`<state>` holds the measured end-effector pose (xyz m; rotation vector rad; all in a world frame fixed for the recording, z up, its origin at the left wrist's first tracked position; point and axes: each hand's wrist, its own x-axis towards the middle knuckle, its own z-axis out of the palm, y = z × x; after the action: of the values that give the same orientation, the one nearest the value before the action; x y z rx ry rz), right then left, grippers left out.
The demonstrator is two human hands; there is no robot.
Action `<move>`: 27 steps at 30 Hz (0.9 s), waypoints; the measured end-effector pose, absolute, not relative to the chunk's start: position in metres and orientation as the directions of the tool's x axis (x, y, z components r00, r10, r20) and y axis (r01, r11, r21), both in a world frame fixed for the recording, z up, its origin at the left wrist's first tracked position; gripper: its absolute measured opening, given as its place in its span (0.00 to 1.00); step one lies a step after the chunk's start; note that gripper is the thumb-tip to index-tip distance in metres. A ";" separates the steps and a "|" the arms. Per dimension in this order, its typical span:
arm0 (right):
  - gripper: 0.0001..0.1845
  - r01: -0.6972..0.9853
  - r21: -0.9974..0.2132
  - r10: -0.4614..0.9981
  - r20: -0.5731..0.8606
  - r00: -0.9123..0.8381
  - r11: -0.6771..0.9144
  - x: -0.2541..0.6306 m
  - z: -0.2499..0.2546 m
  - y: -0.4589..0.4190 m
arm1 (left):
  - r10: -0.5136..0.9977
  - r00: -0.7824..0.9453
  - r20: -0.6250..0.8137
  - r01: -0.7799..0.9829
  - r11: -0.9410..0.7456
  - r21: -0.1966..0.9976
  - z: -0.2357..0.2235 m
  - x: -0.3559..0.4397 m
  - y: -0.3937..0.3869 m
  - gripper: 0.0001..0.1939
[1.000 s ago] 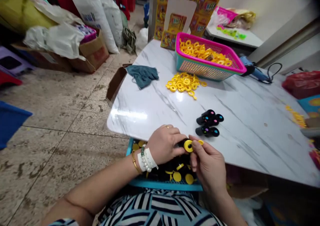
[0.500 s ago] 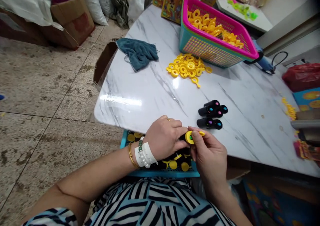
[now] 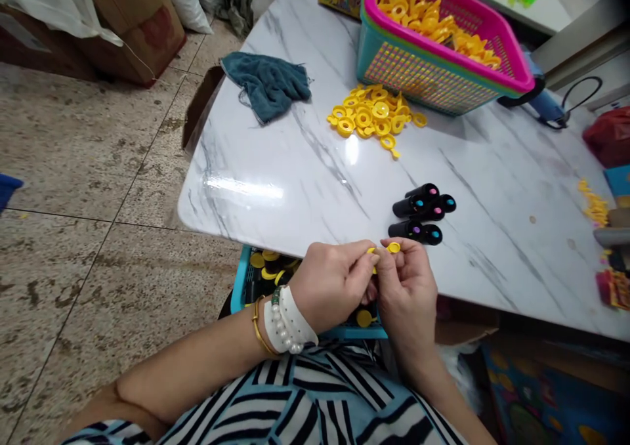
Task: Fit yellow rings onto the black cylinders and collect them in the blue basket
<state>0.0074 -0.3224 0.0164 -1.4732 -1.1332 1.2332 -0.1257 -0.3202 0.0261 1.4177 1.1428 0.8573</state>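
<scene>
Both hands meet just over the table's near edge. My left hand (image 3: 335, 284) is closed round a small black tube, whose body its fingers now hide; half a second ago it showed with a green dot. My right hand (image 3: 408, 281) pinches a yellow ring cap (image 3: 394, 248) at the tube's top, its small round lid sticking up between the fingers. Below them a blue basket (image 3: 239, 281) holds several black tubes with yellow caps. Just beyond my right hand several black tubes (image 3: 412, 228) with coloured dots lie grouped on the marble-patterned table (image 3: 305, 195).
A pile of yellow ring caps (image 3: 371, 113) lies mid-table. Behind it stands a pink and teal basket (image 3: 413, 77) full of yellow caps. A teal cloth (image 3: 270, 87) lies at the left edge. Cardboard boxes (image 3: 138, 25) stand on the floor.
My left thumb has come over to the yellow cap beside my right thumb, and the tube's green dot is now hidden. The view has shifted slightly.
</scene>
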 end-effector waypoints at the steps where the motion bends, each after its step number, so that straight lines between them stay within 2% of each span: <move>1: 0.13 0.100 -0.978 0.980 -0.174 0.096 -0.184 0.006 0.015 -0.323 | 0.958 0.254 -0.133 0.103 0.110 0.989 0.023 -0.122 -0.322 0.17; 5: 0.14 0.049 -0.984 0.980 -0.162 0.118 -0.169 0.009 0.010 -0.327 | 0.928 0.233 -0.292 -0.122 0.326 0.938 0.012 -0.113 -0.328 0.19; 9: 0.17 -0.211 -0.933 0.954 -0.300 0.013 -0.290 0.019 0.010 -0.326 | 0.919 0.256 -0.299 -0.192 0.352 0.916 0.007 -0.114 -0.327 0.21; 11: 0.17 -0.255 -0.897 0.932 -0.358 -0.056 -0.360 0.023 0.015 -0.323 | 0.918 0.256 -0.304 -0.206 0.359 0.911 0.007 -0.116 -0.326 0.21; 15: 0.15 -0.191 -0.874 0.894 -0.428 -0.131 -0.447 0.027 0.026 -0.317 | 0.902 0.253 -0.349 -0.225 0.406 0.886 0.009 -0.118 -0.324 0.22; 19: 0.15 -0.180 -0.865 0.882 -0.449 -0.143 -0.469 0.028 0.032 -0.314 | 0.898 0.251 -0.363 -0.232 0.419 0.878 0.011 -0.119 -0.327 0.23; 27: 0.12 0.091 -0.907 0.879 -0.421 -0.226 -0.411 0.034 0.034 -0.307 | 0.911 0.255 -0.325 -0.220 0.382 0.898 0.006 -0.119 -0.330 0.24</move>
<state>0.0339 -0.3067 0.0336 -1.4321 -1.1845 1.6993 -0.1193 -0.3304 0.0059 0.8465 1.0162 0.9067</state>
